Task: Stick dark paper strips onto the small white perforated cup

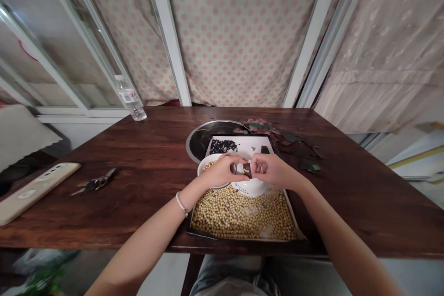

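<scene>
Over the middle of a shallow tray [293, 215], my two hands meet. My left hand [224, 169], with a beaded bracelet [181, 203] at the wrist, curves its fingers and thumb around a small dark brown piece [246, 168], perhaps a paper scrap. Tiny pale beads show against that piece. My right hand [272, 169] is closed, its curled fingers at the piece's right edge; the exact grip is partly hidden. Beneath my left hand sits a white bowl [201, 166] with beads inside, and a white dish [251, 188] lies below both hands. Many tan beads [239, 215] fill the tray's near part.
Black beads [224, 146] lie in the tray's far left. A round dark plate [194, 141] is behind it. Dark green and brown scraps [294, 141] spread to the right. A phone [38, 189], keys [95, 182] and a water bottle [130, 98] stand or lie leftward.
</scene>
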A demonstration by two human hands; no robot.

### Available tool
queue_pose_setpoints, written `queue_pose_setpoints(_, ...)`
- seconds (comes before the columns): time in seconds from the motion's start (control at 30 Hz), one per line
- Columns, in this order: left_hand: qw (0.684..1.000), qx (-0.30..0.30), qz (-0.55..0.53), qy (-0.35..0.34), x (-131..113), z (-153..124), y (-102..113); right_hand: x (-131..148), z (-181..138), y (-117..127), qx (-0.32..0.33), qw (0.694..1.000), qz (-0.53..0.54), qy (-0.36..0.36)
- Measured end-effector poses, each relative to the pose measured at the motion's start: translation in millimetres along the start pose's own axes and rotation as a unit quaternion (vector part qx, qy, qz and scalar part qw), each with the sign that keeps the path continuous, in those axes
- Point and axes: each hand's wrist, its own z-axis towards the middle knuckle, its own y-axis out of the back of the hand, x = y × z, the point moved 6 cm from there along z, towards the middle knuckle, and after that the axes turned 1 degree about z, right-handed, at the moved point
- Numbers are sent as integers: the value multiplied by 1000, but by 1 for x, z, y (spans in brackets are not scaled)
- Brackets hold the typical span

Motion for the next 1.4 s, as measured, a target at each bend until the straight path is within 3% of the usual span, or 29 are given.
queue_pose_setpoints(0.07,1000,-4,8,4,1,0,0,-1,1,-4,-3,1000,1,1)
queue_pose_setpoints(0.27,1000,-1,6,2,-2,-1,-1,-5,5,-2,-95,995,-40,0)
queue_pose_setpoints(0.43,1000,9,17,-14,-3,0,-2,-3,9,-7,-120,992,-49,11)
queue_pose_setpoints(0.7,1000,9,15,-14,-4,0,-2,-6,7,-9,-79,995,-45,31)
queue_pose_setpoints(0.93,1000,3,17,-1,-4,0,-1,-7,10,-5,-129,986,-96,36)
queue_pose_setpoints(1.2,1000,3,15,-8,-5,0,-1,-2,7,-7,-31,997,-60,46)
queue_pose_setpoints(1.4,1000,11,13,-7,-4,0,-2,-6,9,-6,-51,996,-53,51)
